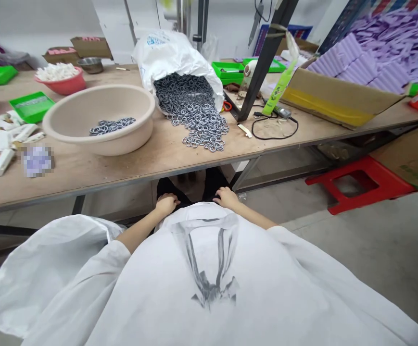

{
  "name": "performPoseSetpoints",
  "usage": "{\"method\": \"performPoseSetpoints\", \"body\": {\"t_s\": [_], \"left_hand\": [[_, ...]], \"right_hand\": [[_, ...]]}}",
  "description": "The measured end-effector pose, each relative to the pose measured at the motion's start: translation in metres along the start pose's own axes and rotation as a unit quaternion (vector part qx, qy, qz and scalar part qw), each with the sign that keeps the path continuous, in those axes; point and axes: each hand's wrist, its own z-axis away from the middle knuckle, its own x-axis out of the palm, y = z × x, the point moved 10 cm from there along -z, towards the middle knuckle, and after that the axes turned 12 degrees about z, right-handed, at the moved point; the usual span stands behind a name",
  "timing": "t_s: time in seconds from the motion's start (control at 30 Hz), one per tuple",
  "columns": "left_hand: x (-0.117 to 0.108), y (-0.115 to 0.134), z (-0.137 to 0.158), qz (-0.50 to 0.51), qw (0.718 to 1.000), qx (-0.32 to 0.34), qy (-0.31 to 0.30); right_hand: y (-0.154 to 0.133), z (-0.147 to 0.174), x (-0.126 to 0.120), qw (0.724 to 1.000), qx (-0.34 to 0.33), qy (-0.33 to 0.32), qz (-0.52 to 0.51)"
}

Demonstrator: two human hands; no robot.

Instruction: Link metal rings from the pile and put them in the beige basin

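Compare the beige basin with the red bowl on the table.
The beige basin is far larger than the red bowl. The basin holds a small heap of metal rings; the bowl is piled with white pieces. The basin sits nearer the table edge, the bowl behind it. Both stand upright.

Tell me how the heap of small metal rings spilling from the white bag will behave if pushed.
The rings lie loose, so the heap would probably spread rather than move as one. Lying flat, they would likely slide, though some may roll. The slumped white bag looks floppy and may release more.
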Motion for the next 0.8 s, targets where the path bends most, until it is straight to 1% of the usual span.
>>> {"method": "performPoseSetpoints", "body": {"t_s": [0.07,0.17,0.23,0.33,0.37,0.43,0.5,0.57,0.63,0.67,0.73,0.77,0.8], "left_hand": [[-0.006,0.008,-0.001,0.003,1.0,0.006,0.024],[-0.019,0.015,0.002,0.015,0.998,0.023,0.057],[-0.018,0.017,0.005,0.025,0.998,0.048,0.043],[-0.006,0.016,0.008,0.024,0.997,0.068,-0.009],[-0.003,0.014,0.007,0.02,0.997,0.065,-0.021],[-0.005,0.01,0.003,0.011,0.999,0.049,-0.019],[-0.013,0.009,-0.001,0.006,1.0,0.031,0.004],[-0.019,0.011,0.001,0.005,1.0,0.016,0.02],[-0.015,0.016,0.01,0.008,1.0,0.017,0.007],[-0.011,0.019,0.015,0.009,1.0,0.023,-0.009],[-0.006,0.02,0.026,0.011,0.998,0.038,-0.048],[-0.009,0.016,0.029,0.01,0.998,0.037,-0.057],[-0.017,0.009,0.029,0.006,0.998,0.026,-0.056]], "right_hand": [[-0.012,-0.01,-0.001,1.0,0.004,0.0,0.003],[-0.012,-0.018,-0.013,1.0,0.017,0.025,0.0],[-0.009,-0.017,-0.014,0.999,0.017,0.029,-0.002],[-0.008,-0.016,0.001,1.0,0.017,-0.001,0.005],[-0.009,-0.018,0.007,1.0,0.017,-0.014,0.008],[-0.01,-0.025,0.014,0.999,0.016,-0.029,0.011],[-0.012,-0.036,0.009,1.0,0.017,-0.022,0.008],[-0.012,-0.044,-0.002,1.0,0.019,-0.005,0.003],[-0.016,-0.045,-0.009,1.0,0.001,-0.004,-0.004],[-0.02,-0.041,-0.008,1.0,-0.02,-0.014,-0.009],[-0.029,-0.029,0.002,0.995,-0.079,-0.052,-0.023],[-0.031,-0.022,0.009,0.992,-0.102,-0.075,-0.028],[-0.028,-0.016,0.016,0.989,-0.109,-0.093,-0.029]]}}
